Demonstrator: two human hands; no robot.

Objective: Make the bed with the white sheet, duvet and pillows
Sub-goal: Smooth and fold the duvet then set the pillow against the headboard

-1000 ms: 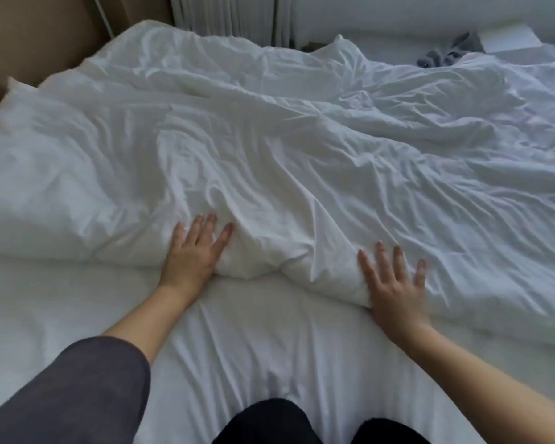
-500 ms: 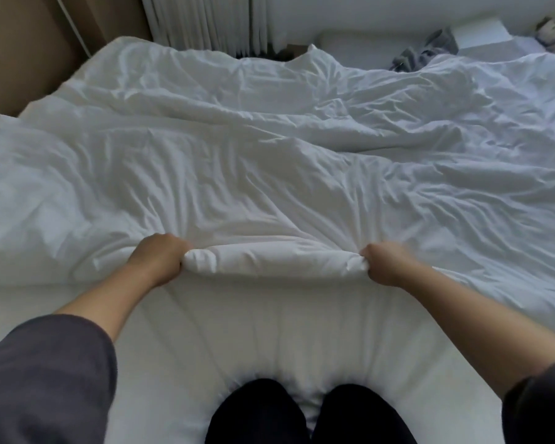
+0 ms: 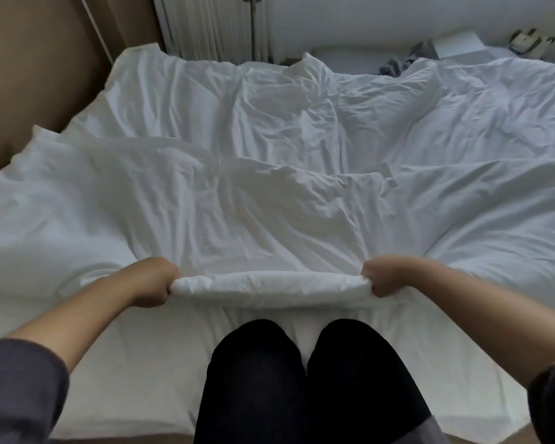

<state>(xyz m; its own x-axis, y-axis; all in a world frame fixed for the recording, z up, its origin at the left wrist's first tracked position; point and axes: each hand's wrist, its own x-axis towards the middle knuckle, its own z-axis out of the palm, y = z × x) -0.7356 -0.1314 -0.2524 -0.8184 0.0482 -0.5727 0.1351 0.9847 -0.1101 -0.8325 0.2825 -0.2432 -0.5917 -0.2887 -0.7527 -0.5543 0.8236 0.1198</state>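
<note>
A crumpled white duvet (image 3: 269,174) covers most of the bed. Its near edge is bunched into a roll between my two hands. My left hand (image 3: 149,282) grips the left end of that roll in a fist. My right hand (image 3: 386,275) grips the right end the same way. Below the roll the white sheet (image 3: 141,373) lies flat over the mattress. My knees in dark trousers (image 3: 302,379) press against the sheet at the bed's near side. No pillow can be told apart from the bedding.
A brown headboard or wall (image 3: 29,75) rises at the left. Curtains (image 3: 205,27) hang at the far side. A grey cloth (image 3: 401,64), a white box (image 3: 458,44) and a small device (image 3: 529,41) lie on a ledge at the far right.
My hands went from lying flat on the duvet edge to gripping it in fists. They have since pulled the edge toward me, and the duvet has spread and lifted.
</note>
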